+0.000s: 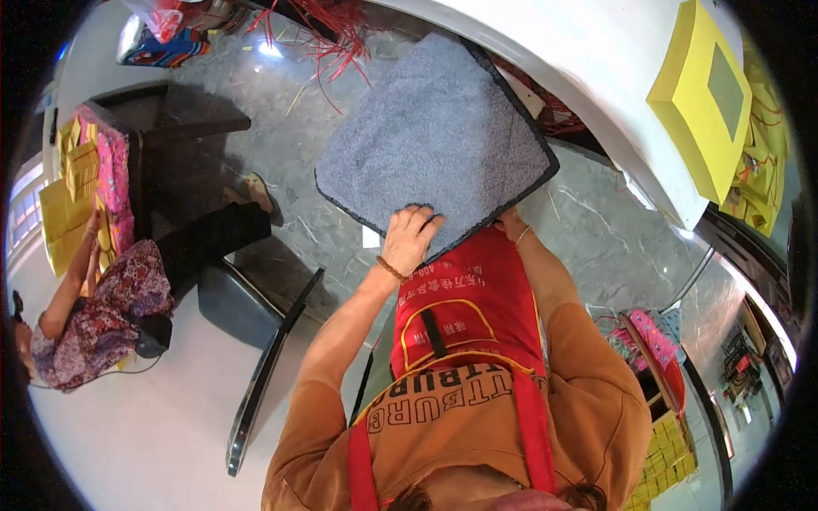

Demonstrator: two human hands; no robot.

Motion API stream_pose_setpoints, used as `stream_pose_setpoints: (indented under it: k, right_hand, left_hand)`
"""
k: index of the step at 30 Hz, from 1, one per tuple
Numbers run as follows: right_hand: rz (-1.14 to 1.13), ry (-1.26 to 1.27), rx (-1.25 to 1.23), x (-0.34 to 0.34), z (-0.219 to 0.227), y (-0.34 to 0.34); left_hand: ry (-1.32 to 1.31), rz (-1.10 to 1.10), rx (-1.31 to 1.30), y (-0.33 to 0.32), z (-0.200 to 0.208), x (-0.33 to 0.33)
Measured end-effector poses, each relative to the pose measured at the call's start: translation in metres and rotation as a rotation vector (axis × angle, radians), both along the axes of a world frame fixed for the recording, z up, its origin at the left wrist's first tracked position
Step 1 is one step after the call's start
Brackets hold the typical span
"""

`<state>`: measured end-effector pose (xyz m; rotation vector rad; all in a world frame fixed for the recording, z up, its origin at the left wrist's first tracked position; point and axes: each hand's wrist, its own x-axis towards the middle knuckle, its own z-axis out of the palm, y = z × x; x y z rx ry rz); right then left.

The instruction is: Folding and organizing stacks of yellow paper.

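A thick grey plush towel (426,128) with a dark bound edge is spread out in front of me, its corners pointing different ways. My left hand (411,237) is closed on the towel's near edge, knuckles up and fingers bent over the plush; a brown bead bracelet circles that wrist. At the right part of the same edge is my right hand (512,224), with a thin bracelet on its wrist. It grips the border there, though most of its fingers are hidden by the towel. Below the towel hangs my red apron (464,298).
Ahead right curves a white tabletop (588,51) bearing a yellow paper block (703,102). Red strips (332,43) hang at the far side. At left, another person (102,307) handles yellow paper on a pink-covered table (119,170), near a black chair (247,315). Yellow bundles (665,456) stand at lower right.
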<state>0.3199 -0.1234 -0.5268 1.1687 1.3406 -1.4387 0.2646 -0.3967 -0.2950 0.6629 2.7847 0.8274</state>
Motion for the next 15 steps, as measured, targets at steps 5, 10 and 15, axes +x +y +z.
stream_pose_setpoints:
  k: [5, 10, 15]
  right_hand:
    - [-0.019, -0.089, -0.06, -0.034, 0.035, -0.005]
    - [0.234, 0.22, -0.073, -0.031, 0.072, 0.007]
    - [-0.279, 0.116, -0.273, -0.051, 0.209, -0.006]
  left_hand:
    - [0.024, 0.032, 0.029, 0.001, 0.012, 0.007]
    - [0.006, 0.187, -0.106, 0.006, 0.008, 0.016]
    - [-0.069, 0.177, -0.074, 0.007, 0.005, 0.009]
